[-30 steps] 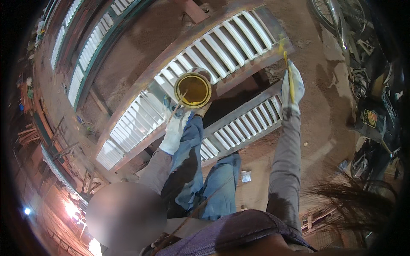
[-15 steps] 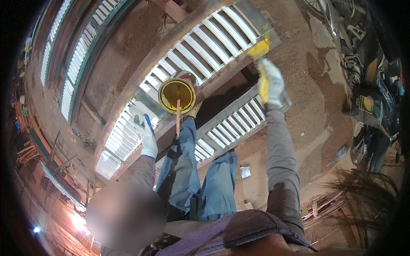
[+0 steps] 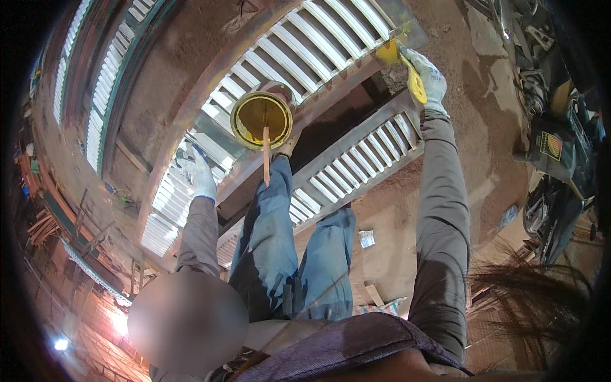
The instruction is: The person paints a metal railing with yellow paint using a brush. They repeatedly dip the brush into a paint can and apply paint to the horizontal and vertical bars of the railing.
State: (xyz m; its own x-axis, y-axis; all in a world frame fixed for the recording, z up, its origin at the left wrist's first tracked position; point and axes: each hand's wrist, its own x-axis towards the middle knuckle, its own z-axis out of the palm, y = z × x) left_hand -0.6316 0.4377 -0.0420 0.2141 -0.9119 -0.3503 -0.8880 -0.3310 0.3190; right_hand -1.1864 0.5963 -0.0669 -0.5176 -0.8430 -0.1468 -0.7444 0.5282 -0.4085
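Observation:
My right hand (image 3: 428, 75), in a white glove, grips a yellow-handled paintbrush (image 3: 415, 81). Its yellow, paint-covered head touches the edge of a long, curved metal frame (image 3: 347, 89) with white slats, near its far right end. Yellow smears show on that corner. At left, my gloved left hand (image 3: 196, 169) is over the slats of the same frame, fingers apart and holding nothing. Between my hands, a round tin (image 3: 261, 121) with yellow paint inside stands at the frame. A flat wooden stick (image 3: 266, 159) leans out over its rim.
A second slatted frame (image 3: 356, 172) lies nearer, beside my legs. More curved frames (image 3: 118, 76) lie at far left. Bicycle or motorbike parts and a dark box (image 3: 550, 149) crowd the right side. A small paper piece (image 3: 366, 239) lies on the brown ground.
My right hand has moved slightly right and away from me, and the brush head is still at the frame's edge. My left hand has shifted left and farther over the slats.

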